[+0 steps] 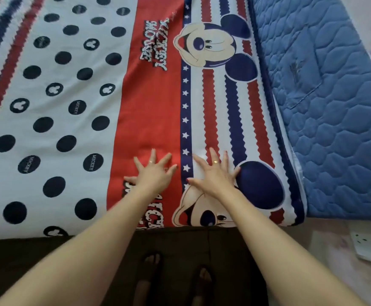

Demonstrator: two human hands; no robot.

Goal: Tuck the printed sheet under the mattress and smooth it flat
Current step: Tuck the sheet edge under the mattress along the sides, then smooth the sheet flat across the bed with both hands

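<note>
Printed sheet (153, 102) hides mattress (335, 107) top; edges cropped.

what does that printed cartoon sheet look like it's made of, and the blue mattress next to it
Printed cartoon sheet: looks like thin woven cotton or a blend, matte, lying flat with faint creases under both spread hands. Blue quilted mattress: padded fabric cover with stitched wavy cells and a slight sheen, possibly synthetic.

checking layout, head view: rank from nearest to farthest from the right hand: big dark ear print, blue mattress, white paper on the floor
1. Ear print, touching the right hand on its right.
2. Blue mattress, further right.
3. White paper, on the floor, lower right.
</note>
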